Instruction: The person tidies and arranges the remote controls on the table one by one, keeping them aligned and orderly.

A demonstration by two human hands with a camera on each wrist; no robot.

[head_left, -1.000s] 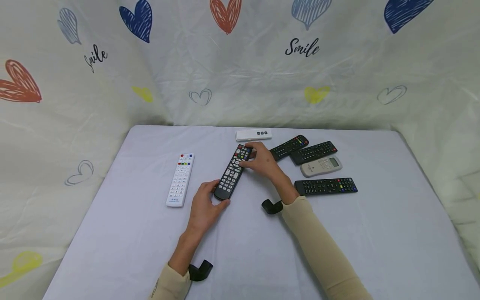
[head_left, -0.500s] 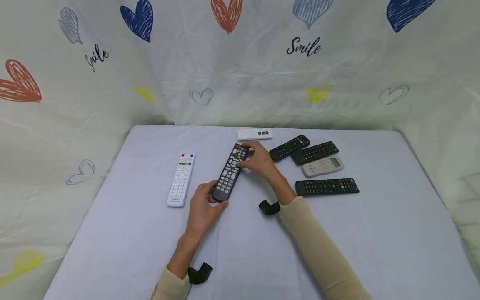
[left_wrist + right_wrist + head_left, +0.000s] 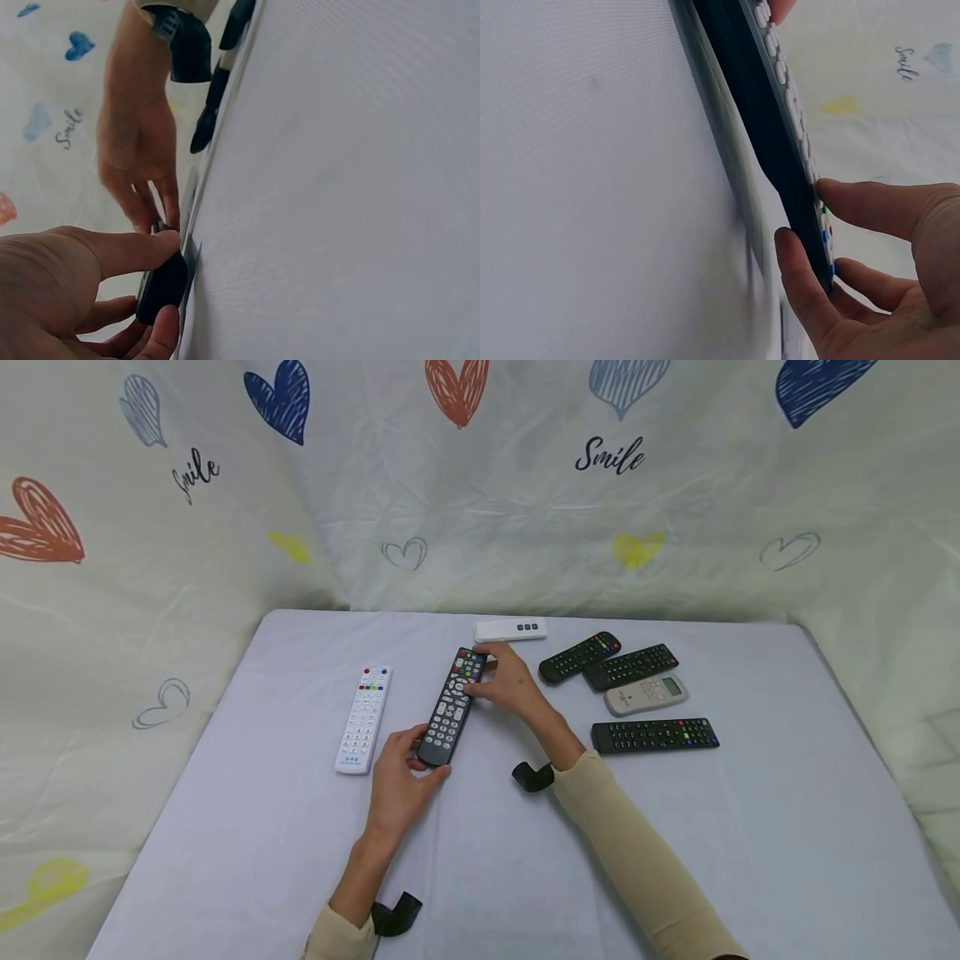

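Both hands hold one black remote control point(image 3: 450, 710) with pale buttons and a few coloured ones at its far end. At its near end, the left hand point(image 3: 401, 789) grips it between thumb and fingers. The right hand point(image 3: 506, 681) pinches the far end, thumb on the button face and fingers round the edge and underside. In the right wrist view the remote control point(image 3: 769, 120) is tilted, with a gap between it and the white cloth. Left of the hands, a white remote control point(image 3: 363, 721) lies face up.
Behind the hands lies a white remote point(image 3: 511, 629) with three buttons. To the right are black remotes point(image 3: 580, 657) point(image 3: 632, 667) point(image 3: 656, 735) and a grey remote with a small screen point(image 3: 646, 694). A white cloth point(image 3: 750, 827) covers the table; a printed curtain point(image 3: 525, 543) hangs behind it.
Both hands have moved a little to the left with the black remote control, which points slightly more straight away from the person. The other remotes have stayed in place.
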